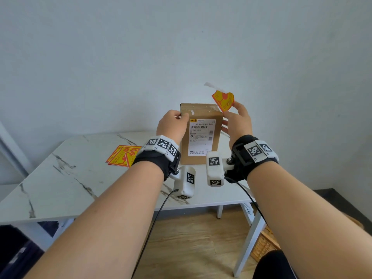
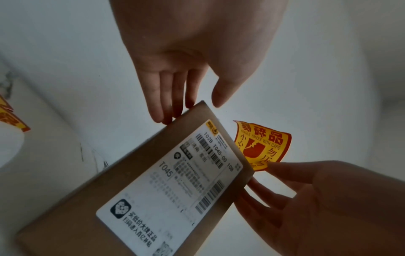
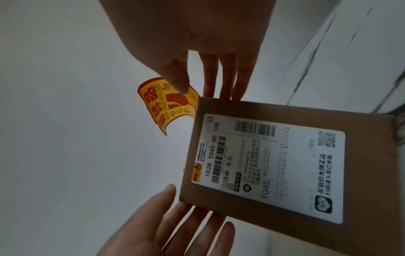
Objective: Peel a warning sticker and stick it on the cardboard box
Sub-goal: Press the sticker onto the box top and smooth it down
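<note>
One cardboard box (image 1: 201, 135) stands upright on its small end near the back of the white marble-patterned table (image 1: 66, 178), its long axis vertical and its broad face with the single white shipping label (image 1: 202, 135) turned toward the person. The left hand (image 1: 172, 123) is at the box's upper left corner, fingers straight and together, their tips touching the left edge while the thumb reaches over the top; it steadies the box rather than wrapping round it. The right hand (image 1: 239, 121) is just beside the upper right corner and pinches one yellow-and-red warning sticker (image 1: 223, 100) by its lower edge between thumb and forefinger, the other three fingers straight along the right side of the box. The sticker is in the air above and to the right of the box top, printed face toward the person, curled, its free end pointing up and away. A white strip (image 1: 214, 87) sticks out above it. A small pile of stickers (image 1: 122, 156) lies flat on the table left of the box; at least three overlap, but the exact number cannot be told.
</note>
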Action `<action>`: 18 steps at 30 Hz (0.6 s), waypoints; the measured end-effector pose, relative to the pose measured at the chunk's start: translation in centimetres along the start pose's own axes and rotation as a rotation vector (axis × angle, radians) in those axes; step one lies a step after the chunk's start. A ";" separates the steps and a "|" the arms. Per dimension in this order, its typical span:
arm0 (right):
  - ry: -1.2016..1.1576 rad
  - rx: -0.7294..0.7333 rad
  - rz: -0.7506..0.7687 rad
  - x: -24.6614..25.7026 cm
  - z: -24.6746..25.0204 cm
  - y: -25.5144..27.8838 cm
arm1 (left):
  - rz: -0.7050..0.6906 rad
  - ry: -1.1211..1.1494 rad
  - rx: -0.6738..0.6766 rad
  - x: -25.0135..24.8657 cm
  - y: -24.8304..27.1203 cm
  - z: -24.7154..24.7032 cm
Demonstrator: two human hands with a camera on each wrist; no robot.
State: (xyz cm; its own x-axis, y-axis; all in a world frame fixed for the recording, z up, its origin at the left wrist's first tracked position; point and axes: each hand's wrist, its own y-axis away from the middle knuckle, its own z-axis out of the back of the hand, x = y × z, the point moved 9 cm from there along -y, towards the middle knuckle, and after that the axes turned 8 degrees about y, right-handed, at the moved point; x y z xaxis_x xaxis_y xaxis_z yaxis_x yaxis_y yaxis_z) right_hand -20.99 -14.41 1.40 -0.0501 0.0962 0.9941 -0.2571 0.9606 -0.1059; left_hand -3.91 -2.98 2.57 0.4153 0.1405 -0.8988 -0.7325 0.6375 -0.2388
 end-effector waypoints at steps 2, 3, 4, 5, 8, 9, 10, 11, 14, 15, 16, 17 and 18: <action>-0.010 0.024 0.006 0.2 -0.3 0.7 | 0.017 0.001 -0.082 0.3 0.4 1.3; -0.008 0.029 0.009 0.3 -0.4 1.1 | 0.013 -0.001 -0.111 0.4 0.6 1.8; -0.005 0.031 0.011 0.3 -0.5 1.5 | 0.015 -0.003 -0.124 0.6 0.8 2.1; -0.001 0.031 0.011 0.3 -0.5 1.8 | 0.018 -0.008 -0.132 0.8 1.0 2.3; -0.004 0.030 0.003 0.3 -0.6 2.6 | 0.046 0.001 -0.128 1.4 1.5 2.9; -0.006 0.022 0.012 0.6 -0.5 2.8 | 0.051 0.004 -0.123 1.4 1.5 3.0; -0.001 0.004 0.028 1.0 -0.3 2.8 | 0.052 -0.002 -0.113 1.3 1.6 3.1; 0.010 -0.024 0.052 1.5 0.1 2.9 | 0.044 -0.019 -0.106 1.1 1.5 3.2; 0.021 -0.071 0.120 3.4 0.7 2.7 | -0.007 -0.089 -0.109 0.1 1.2 3.7; 0.020 -0.071 0.133 4.0 0.6 2.7 | -0.034 -0.101 -0.119 -0.4 1.1 4.0; 0.024 -0.070 0.138 4.4 0.5 2.6 | -0.056 -0.101 -0.127 -1.0 0.9 4.2; 0.029 -0.064 0.141 4.6 0.3 2.6 | -0.071 -0.081 -0.127 -1.4 0.7 4.4; 0.033 -0.054 0.138 4.8 0.1 2.6 | -0.077 -0.044 -0.120 -1.8 0.5 4.5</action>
State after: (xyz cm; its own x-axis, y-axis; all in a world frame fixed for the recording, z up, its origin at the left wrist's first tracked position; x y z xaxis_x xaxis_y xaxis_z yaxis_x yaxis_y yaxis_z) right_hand -21.95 -11.48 5.88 -0.0498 0.2360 0.9705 -0.1977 0.9501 -0.2411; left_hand -2.58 0.47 5.72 0.4940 0.1290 -0.8598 -0.7558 0.5525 -0.3514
